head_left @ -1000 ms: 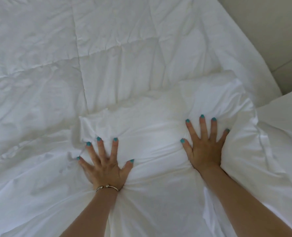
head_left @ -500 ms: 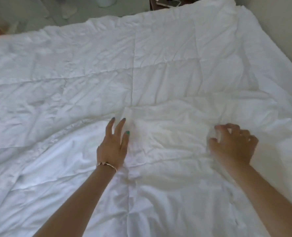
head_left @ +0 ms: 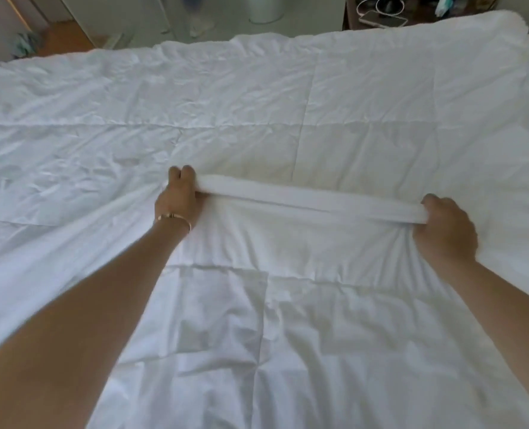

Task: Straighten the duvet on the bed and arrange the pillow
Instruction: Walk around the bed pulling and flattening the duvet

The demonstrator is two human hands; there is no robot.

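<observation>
Hands gripping a raised duvet fold.
Left hand (head_left: 178,198) and right hand (head_left: 444,230), flat a second ago, now clench the white duvet (head_left: 257,119) at 12 o'clock, ready to pull it straight.

Both my arms are stretched out in front of me, well apart. My left hand (head_left: 178,198) has its fingers curled into a tight grip, bracelet on that wrist. My right hand (head_left: 446,226) is fisted the same way, knuckles up.

pale floor (head_left: 139,17), dark side table (head_left: 412,10), white bin (head_left: 264,7).
</observation>
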